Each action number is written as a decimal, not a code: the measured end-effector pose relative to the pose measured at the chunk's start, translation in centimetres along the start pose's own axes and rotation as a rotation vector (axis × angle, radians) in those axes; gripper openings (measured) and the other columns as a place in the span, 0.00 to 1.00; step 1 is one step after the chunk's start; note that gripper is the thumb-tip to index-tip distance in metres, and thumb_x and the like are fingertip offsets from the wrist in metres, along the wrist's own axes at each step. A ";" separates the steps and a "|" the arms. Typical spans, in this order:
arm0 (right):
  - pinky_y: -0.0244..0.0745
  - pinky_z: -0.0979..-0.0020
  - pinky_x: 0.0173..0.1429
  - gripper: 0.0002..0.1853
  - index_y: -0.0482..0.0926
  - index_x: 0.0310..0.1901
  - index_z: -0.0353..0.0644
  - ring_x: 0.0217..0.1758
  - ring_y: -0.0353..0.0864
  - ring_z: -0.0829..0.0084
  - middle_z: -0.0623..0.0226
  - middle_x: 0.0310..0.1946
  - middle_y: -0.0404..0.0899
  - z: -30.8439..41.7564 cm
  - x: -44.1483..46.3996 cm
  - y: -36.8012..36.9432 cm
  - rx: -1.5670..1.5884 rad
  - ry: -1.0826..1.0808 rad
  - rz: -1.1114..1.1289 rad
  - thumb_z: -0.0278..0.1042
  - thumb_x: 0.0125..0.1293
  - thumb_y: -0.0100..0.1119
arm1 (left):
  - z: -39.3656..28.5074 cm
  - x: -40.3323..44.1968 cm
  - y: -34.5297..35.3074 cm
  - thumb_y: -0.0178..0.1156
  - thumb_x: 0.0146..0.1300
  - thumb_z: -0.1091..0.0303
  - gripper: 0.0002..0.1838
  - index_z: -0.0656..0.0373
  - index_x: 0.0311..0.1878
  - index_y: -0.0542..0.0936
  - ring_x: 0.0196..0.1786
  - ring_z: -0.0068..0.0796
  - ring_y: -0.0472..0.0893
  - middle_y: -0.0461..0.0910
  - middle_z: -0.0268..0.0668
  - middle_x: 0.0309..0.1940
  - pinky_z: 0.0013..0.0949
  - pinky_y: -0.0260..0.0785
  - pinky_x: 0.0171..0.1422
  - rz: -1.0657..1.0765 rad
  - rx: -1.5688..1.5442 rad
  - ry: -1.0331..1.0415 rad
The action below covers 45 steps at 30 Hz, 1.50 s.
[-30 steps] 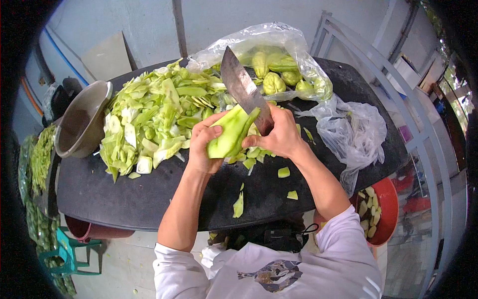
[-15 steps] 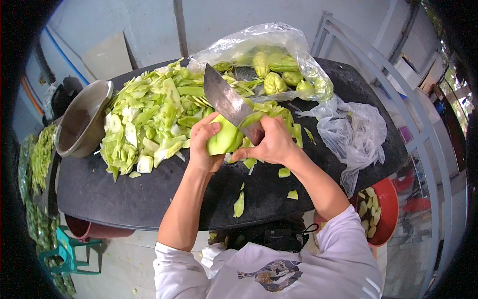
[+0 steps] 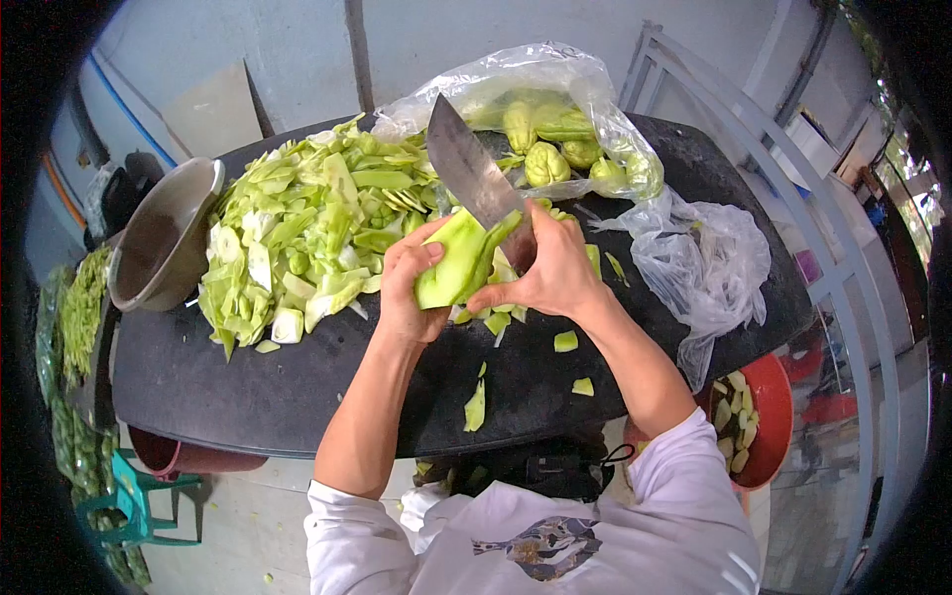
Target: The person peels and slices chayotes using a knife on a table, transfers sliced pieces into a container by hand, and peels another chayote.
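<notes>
My left hand (image 3: 412, 288) is wrapped round a pale green chayote (image 3: 453, 263), partly peeled. In my right hand (image 3: 550, 263) is a wide-bladed knife (image 3: 468, 164), its tip pointing up and to the left; the fingers cover the handle. The blade's lower part lies against the chayote's right side, where a strip of peel stands off. Behind and left of my hands is a big heap of green peelings (image 3: 307, 223). Whole chayotes (image 3: 546, 166) lie in a clear plastic bag (image 3: 476, 79) beyond the knife.
The black table (image 3: 238, 397) bears a grey-brown basin (image 3: 164, 238) at its left edge and crumpled plastic (image 3: 704, 258) at the right. Below the right edge stands a red basin (image 3: 778, 421) with cut pieces. A green stool (image 3: 149, 506) is at lower left, a metal railing (image 3: 773, 159) at right.
The knife first swung left across the chayote, then moved back right and up. A peel strip now stands between blade and chayote. My left hand has turned slightly with the chayote.
</notes>
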State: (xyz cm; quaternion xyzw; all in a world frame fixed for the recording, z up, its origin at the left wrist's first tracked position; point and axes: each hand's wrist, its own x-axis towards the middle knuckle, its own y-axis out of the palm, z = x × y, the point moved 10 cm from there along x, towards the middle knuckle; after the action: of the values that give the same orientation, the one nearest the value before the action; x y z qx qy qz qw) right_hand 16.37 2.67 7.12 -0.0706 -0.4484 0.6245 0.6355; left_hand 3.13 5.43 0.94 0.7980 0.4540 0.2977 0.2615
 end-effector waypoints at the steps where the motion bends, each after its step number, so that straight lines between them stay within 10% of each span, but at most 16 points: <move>1: 0.81 0.64 0.38 0.53 0.75 0.44 0.29 0.30 0.86 0.63 0.58 0.27 0.84 0.0 -0.1 0.2 0.000 0.000 0.000 0.71 0.27 0.82 | 0.1 0.0 -0.1 0.56 0.55 0.67 0.30 0.76 0.61 0.72 0.46 0.40 0.84 0.80 0.52 0.49 0.41 0.79 0.54 0.000 0.000 -0.001; 9: 0.82 0.62 0.41 0.52 0.76 0.43 0.26 0.32 0.87 0.58 0.52 0.29 0.84 0.2 -0.4 1.4 -0.006 -0.004 0.046 0.71 0.28 0.82 | 0.6 0.1 -0.5 0.57 0.54 0.54 0.37 0.71 0.63 0.70 0.53 0.42 0.81 0.78 0.50 0.53 0.41 0.75 0.60 -0.064 0.125 -0.014; 25: 0.82 0.57 0.33 0.48 0.76 0.43 0.27 0.27 0.86 0.53 0.51 0.22 0.82 1.1 -0.7 1.9 0.012 -0.098 0.007 0.74 0.41 0.74 | 0.7 -0.3 -1.5 0.54 0.60 0.65 0.20 0.69 0.52 0.76 0.45 0.35 0.84 0.81 0.43 0.45 0.37 0.78 0.51 -0.144 -0.059 0.058; 37: 0.80 0.55 0.26 0.43 0.72 0.42 0.31 0.22 0.85 0.51 0.53 0.15 0.78 2.6 -1.3 1.5 -0.277 -0.231 -0.108 0.73 0.50 0.69 | 1.8 -0.5 -4.4 0.53 0.67 0.49 0.28 0.62 0.61 0.73 0.59 0.42 0.79 0.78 0.43 0.56 0.47 0.70 0.69 -0.324 -0.052 0.104; 45: 0.80 0.60 0.27 0.32 0.80 0.26 0.37 0.22 0.85 0.57 0.56 0.17 0.80 2.9 -1.3 2.3 -0.231 -0.242 -0.055 0.67 0.56 0.67 | 3.6 -0.7 -4.1 0.51 0.69 0.50 0.26 0.60 0.60 0.73 0.59 0.43 0.78 0.78 0.44 0.56 0.50 0.68 0.70 -0.433 -0.241 -0.034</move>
State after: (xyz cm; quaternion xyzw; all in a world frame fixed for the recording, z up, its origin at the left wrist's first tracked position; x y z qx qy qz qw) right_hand 13.02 0.68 6.78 -0.0551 -0.5922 0.5551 0.5815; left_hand 3.13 6.13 -4.49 0.6501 0.5711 0.2733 0.4201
